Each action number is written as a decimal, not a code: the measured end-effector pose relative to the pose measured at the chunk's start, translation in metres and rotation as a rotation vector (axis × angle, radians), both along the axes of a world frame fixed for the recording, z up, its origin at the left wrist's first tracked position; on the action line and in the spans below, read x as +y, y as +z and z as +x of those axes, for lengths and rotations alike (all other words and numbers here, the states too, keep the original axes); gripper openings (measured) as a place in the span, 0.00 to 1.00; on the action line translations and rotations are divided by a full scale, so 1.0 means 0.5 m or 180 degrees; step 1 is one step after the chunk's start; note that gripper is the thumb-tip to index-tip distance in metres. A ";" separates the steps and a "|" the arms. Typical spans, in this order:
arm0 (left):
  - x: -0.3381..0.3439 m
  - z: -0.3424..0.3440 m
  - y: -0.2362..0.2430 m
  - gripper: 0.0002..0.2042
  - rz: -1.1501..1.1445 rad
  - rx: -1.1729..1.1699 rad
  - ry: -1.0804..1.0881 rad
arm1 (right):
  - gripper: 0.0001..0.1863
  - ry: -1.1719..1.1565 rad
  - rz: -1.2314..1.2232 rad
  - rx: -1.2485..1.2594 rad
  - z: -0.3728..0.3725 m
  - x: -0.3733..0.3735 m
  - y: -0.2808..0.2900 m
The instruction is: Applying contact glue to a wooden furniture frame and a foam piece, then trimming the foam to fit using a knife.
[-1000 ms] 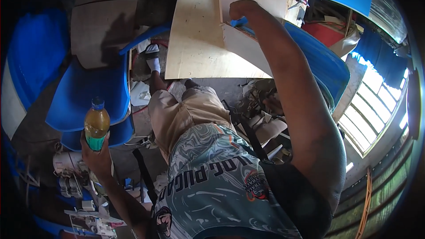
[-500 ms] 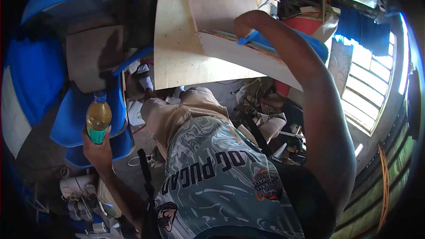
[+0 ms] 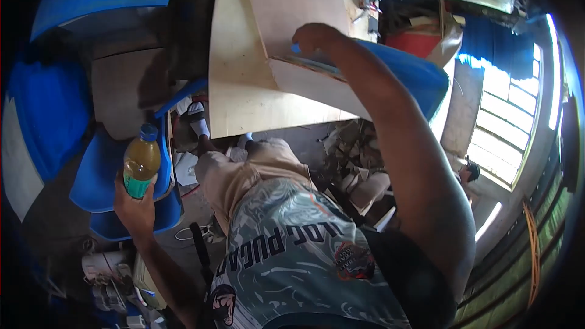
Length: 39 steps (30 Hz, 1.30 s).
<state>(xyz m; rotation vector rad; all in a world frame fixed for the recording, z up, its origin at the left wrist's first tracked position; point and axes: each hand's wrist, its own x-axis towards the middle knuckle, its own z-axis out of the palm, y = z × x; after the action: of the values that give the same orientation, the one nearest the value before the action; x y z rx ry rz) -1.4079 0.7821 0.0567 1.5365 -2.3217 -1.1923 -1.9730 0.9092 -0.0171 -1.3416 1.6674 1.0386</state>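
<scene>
My left hand [image 3: 137,207] holds a plastic bottle [image 3: 141,161] of yellow-orange drink with a blue cap and a green label, upright at my left side, near a blue plastic chair [image 3: 100,176]. My right hand [image 3: 314,36] reaches up and forward, its fingers closed on the edge of a thin plywood sheet [image 3: 292,9]. That sheet lies on a larger pale plywood board [image 3: 241,103] and against a blue panel [image 3: 408,73]. My printed shirt and tan shorts fill the lower middle.
Blue plastic chairs stack at the left with a brown board [image 3: 122,94] on them. Wood scraps [image 3: 359,176] litter the floor under the board. Shoes and clutter [image 3: 106,274] lie at the lower left. A barred window [image 3: 512,128] is at the right.
The view has swung so the boards sit higher and nearer the centre. My right hand stays on the plywood sheet's edge. The bottle stays upright in my left hand.
</scene>
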 end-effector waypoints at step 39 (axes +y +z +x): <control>-0.050 -0.185 0.116 0.28 -0.0333 0.0855 -0.1299 | 0.16 -0.0932 -0.0473 0.1536 0.324 0.239 0.926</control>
<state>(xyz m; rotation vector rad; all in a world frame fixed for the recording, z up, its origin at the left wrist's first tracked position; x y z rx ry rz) -1.5005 0.7570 0.1147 0.8294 -2.5278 -1.2391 -1.8110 1.0289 0.4460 -0.9346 2.2569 1.1363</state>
